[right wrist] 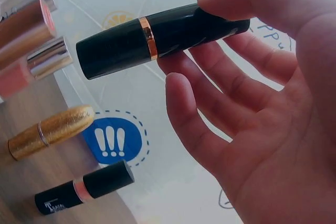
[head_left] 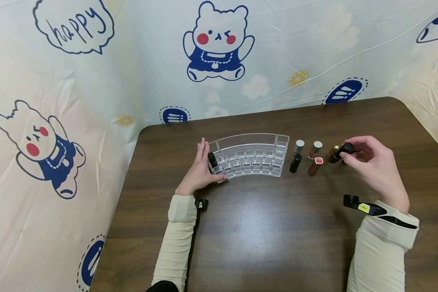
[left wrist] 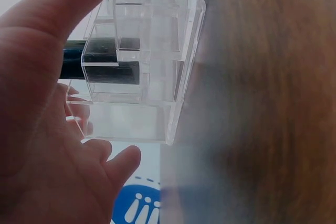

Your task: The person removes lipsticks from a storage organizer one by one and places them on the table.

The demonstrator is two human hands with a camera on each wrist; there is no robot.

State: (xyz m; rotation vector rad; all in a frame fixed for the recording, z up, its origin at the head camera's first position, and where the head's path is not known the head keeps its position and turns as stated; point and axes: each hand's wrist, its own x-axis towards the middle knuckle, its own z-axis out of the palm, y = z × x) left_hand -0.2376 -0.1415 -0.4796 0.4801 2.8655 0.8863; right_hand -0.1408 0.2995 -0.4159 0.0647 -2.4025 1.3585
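Note:
A clear tiered lipstick organizer (head_left: 249,139) sits on the table, a black lipstick (head_left: 212,159) in its left end slot. My left hand (head_left: 198,172) rests against that end, fingers extended along the side and thumb at the front edge. In my right hand (head_left: 376,164) is a black lipstick with a gold band (right wrist: 149,39), pinched by thumb and fingers and tilted. Under and beside it stand a gold lipstick (right wrist: 50,132) and a black lipstick with a pink band (right wrist: 84,187). The right hand hides the pink-banded one in the head view.
Between the organizer and the right hand stand a silver-capped tube (head_left: 299,145), a black lipstick (head_left: 295,163), a silver-capped pink tube (head_left: 315,149) and a reddish-brown tube (head_left: 315,167). A printed cloth (head_left: 270,48) hangs behind the brown table (head_left: 248,235).

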